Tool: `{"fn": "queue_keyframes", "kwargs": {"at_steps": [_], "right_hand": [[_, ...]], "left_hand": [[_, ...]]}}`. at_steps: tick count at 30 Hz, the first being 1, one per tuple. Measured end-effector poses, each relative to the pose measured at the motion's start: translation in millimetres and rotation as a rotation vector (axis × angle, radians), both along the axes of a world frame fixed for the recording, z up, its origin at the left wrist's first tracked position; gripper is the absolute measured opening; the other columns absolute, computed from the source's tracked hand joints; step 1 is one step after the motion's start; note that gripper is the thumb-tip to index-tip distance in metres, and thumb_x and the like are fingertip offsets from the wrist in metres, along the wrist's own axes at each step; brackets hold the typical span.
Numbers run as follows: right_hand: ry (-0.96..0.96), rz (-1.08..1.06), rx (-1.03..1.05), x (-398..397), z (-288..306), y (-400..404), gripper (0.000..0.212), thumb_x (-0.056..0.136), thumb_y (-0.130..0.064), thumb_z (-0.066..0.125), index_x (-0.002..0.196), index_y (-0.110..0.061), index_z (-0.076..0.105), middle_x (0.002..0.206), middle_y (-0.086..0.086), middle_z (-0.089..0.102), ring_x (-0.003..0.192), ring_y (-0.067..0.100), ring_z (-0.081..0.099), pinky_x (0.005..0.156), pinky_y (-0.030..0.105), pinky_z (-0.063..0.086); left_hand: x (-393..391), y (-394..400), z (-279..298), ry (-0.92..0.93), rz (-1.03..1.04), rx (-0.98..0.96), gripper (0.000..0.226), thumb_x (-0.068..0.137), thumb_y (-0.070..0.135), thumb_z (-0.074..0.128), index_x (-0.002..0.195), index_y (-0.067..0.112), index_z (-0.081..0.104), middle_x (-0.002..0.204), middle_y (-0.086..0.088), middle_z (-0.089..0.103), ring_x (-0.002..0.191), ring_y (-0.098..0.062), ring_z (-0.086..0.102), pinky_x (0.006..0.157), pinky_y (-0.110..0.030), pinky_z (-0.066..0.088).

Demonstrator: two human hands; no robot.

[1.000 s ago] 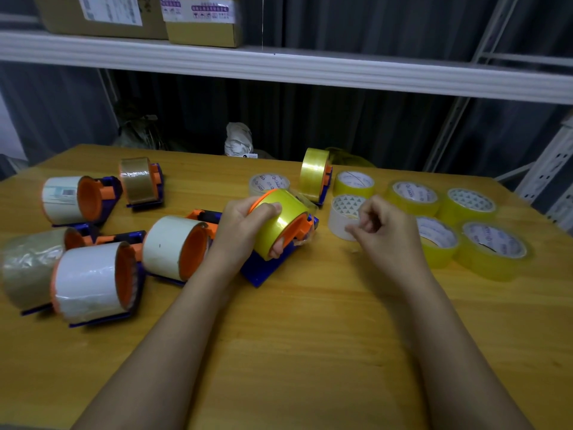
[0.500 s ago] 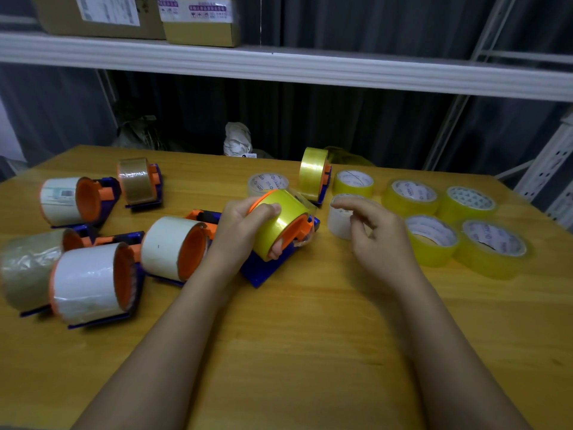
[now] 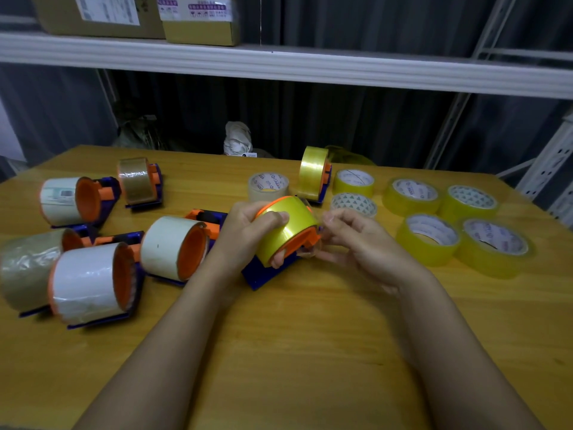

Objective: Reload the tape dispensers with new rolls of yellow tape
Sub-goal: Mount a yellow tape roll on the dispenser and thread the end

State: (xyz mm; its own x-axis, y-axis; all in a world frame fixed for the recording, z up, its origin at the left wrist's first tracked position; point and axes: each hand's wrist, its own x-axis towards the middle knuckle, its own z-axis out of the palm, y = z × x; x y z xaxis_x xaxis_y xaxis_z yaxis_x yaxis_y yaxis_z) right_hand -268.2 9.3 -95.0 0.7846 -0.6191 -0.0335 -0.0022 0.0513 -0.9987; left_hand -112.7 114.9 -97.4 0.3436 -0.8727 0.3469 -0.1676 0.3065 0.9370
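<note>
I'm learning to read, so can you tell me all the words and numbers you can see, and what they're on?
None can be read for sure.
Left cardboard box: white label, print too blurred.
Right cardboard box: purple and white label, too blurred.
Roll cores, like the flat roll behind the left hand: printed marks, too small.
White roll: small label, unreadable.

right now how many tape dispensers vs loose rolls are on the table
Dispensers with a roll mounted: 7, including the yellow one gripped by the left hand
Loose yellow rolls lying flat: 5
Loose pale rolls lying flat: 2
Total: 14
</note>
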Motion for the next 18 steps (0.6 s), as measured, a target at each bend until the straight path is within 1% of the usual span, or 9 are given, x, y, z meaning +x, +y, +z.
{"fn": "queue_keyframes", "kwargs": {"at_steps": [2, 4, 6, 8, 11, 14, 15, 16, 18], "right_hand": [[0.012, 0.008, 0.049, -1.1, 0.8, 1.1, 0.029, 0.076, -0.034, 0.064, 0.092, -0.011, 0.058, 0.089, 0.011, 0.064, 0.084, 0.022, 0.067, 0.071, 0.027, 0.058], [0.070, -0.014, 0.072, -3.7, 2.9, -0.5, 0.030, 0.072, -0.037, 0.066, 0.089, -0.014, 0.059, 0.083, 0.007, 0.063, 0.073, 0.015, 0.061, 0.062, 0.023, 0.054], [0.138, -0.005, 0.049, -6.4, 4.6, -3.8, 0.031, 0.074, -0.041, 0.065, 0.089, -0.016, 0.059, 0.074, 0.002, 0.061, 0.060, 0.008, 0.052, 0.054, 0.018, 0.043], [0.152, 0.025, 0.066, -8.2, 6.1, -6.2, 0.025, 0.080, -0.040, 0.062, 0.087, -0.017, 0.058, 0.061, -0.003, 0.054, 0.052, 0.004, 0.042, 0.050, 0.016, 0.035], [0.120, 0.022, 0.129, -10.1, 8.3, -9.6, 0.032, 0.077, -0.043, 0.061, 0.092, -0.014, 0.063, 0.058, -0.004, 0.045, 0.052, 0.005, 0.038, 0.052, 0.017, 0.034], [0.117, -0.042, 0.109, -11.7, 6.9, -14.2, 0.051, 0.077, -0.050, 0.059, 0.103, -0.007, 0.067, 0.062, -0.005, 0.046, 0.058, 0.008, 0.040, 0.059, 0.022, 0.035], [0.116, -0.081, 0.085, -11.9, 6.5, -14.8, 0.053, 0.079, -0.049, 0.059, 0.106, -0.004, 0.067, 0.062, -0.006, 0.046, 0.059, 0.008, 0.040, 0.061, 0.023, 0.035], [0.110, -0.120, 0.060, -11.6, 5.7, -15.1, 0.050, 0.082, -0.045, 0.060, 0.106, -0.002, 0.067, 0.063, -0.006, 0.047, 0.059, 0.008, 0.041, 0.061, 0.023, 0.036], [0.098, -0.197, -0.003, -10.3, 5.5, -14.3, 0.028, 0.091, -0.035, 0.060, 0.094, -0.010, 0.074, 0.066, -0.005, 0.051, 0.063, 0.008, 0.046, 0.064, 0.023, 0.041]], "left_hand": [[-0.2, -1.0, -1.8, -0.002, -0.013, 0.004, 0.023, 0.083, 0.014, 0.050, 0.069, -0.001, 0.059, 0.039, -0.009, 0.052, 0.032, -0.020, 0.046, 0.041, -0.023, 0.040], [-0.3, -2.0, -2.8, -0.025, -0.012, 0.014, 0.027, 0.083, 0.015, 0.050, 0.071, -0.009, 0.056, 0.039, -0.009, 0.053, 0.032, -0.020, 0.047, 0.041, -0.022, 0.040], [0.4, -2.0, -2.9, -0.069, -0.004, 0.029, 0.027, 0.082, 0.015, 0.051, 0.068, -0.007, 0.054, 0.040, -0.009, 0.054, 0.033, -0.019, 0.049, 0.042, -0.020, 0.040], [0.6, -1.3, -3.1, -0.082, 0.000, 0.050, 0.025, 0.082, 0.017, 0.052, 0.066, -0.002, 0.054, 0.041, -0.009, 0.055, 0.034, -0.019, 0.050, 0.043, -0.020, 0.040], [0.3, -0.3, -4.0, -0.070, 0.002, 0.066, 0.024, 0.083, 0.018, 0.053, 0.066, 0.000, 0.055, 0.042, -0.011, 0.055, 0.035, -0.020, 0.051, 0.044, -0.021, 0.041], [0.0, -0.4, -4.2, -0.073, -0.002, 0.075, 0.023, 0.083, 0.017, 0.053, 0.067, 0.001, 0.055, 0.043, -0.011, 0.055, 0.036, -0.020, 0.051, 0.044, -0.021, 0.041], [0.1, -0.3, -4.3, -0.073, -0.004, 0.079, 0.022, 0.082, 0.018, 0.053, 0.067, 0.002, 0.055, 0.043, -0.011, 0.056, 0.036, -0.020, 0.051, 0.044, -0.020, 0.041], [-0.1, -0.5, -4.3, -0.073, -0.005, 0.084, 0.022, 0.082, 0.018, 0.054, 0.067, 0.002, 0.056, 0.043, -0.011, 0.056, 0.036, -0.020, 0.052, 0.043, -0.020, 0.041], [-0.1, -0.4, -4.8, -0.075, -0.004, 0.088, 0.021, 0.082, 0.018, 0.054, 0.067, 0.002, 0.056, 0.043, -0.011, 0.056, 0.036, -0.020, 0.052, 0.043, -0.021, 0.041]]}}
